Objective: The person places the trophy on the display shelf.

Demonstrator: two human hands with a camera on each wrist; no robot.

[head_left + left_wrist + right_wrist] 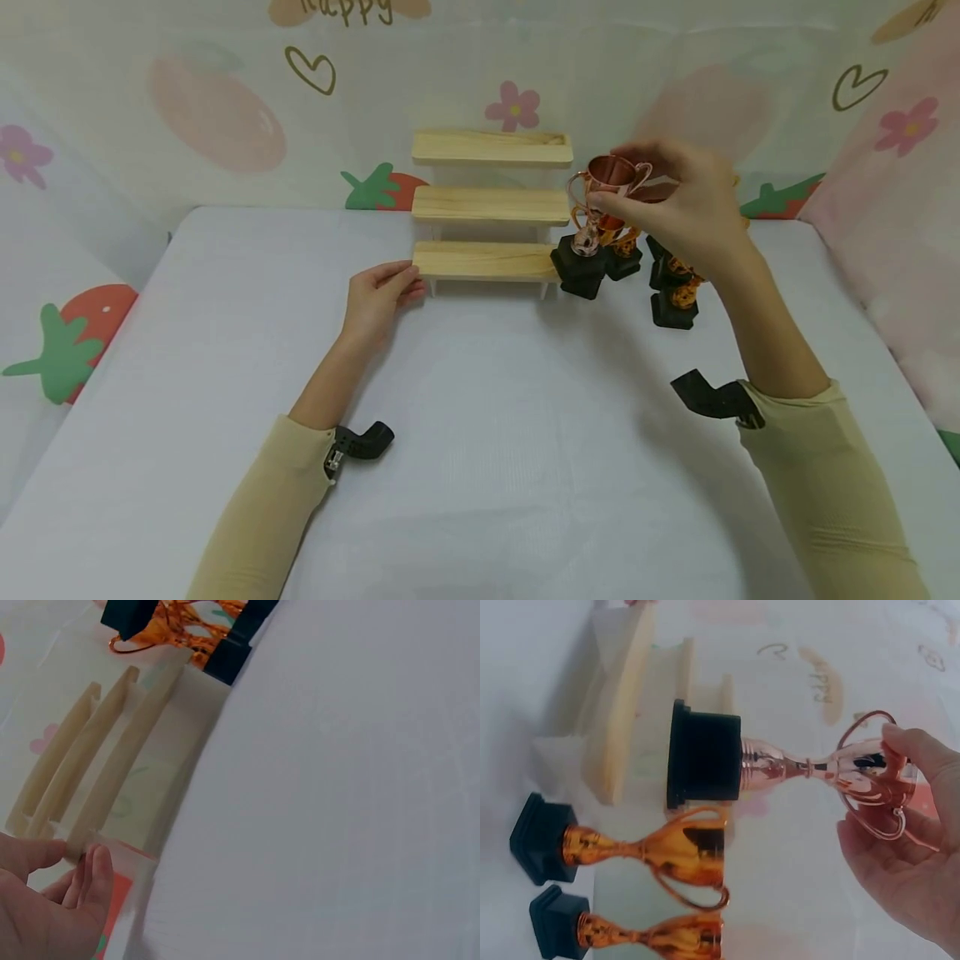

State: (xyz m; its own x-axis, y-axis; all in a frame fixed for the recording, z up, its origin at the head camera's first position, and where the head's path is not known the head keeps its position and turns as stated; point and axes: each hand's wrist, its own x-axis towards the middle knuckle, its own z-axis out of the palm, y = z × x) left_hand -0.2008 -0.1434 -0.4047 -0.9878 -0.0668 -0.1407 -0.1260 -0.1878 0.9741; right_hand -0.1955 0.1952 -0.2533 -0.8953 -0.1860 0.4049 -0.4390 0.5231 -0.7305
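Observation:
A three-tier wooden display stand point(491, 261) with pale boards and white supports stands at the back of the table. My left hand point(375, 304) pinches the left end of its lowest board, thumb on one side and fingers on the other, as the left wrist view shows. My right hand point(693, 200) holds a rose-gold trophy point(870, 772) by its cup and handles. That trophy is upright, its black base point(705, 756) raised just off the stand's right end. Behind and below it, gold trophies point(686, 851) on black bases stand on the table.
More gold trophies point(675, 308) with black bases stand under and beside my right hand. A white cloth point(480, 417) covers the table. A printed curtain point(615, 75) with strawberries and flowers hangs close behind the stand.

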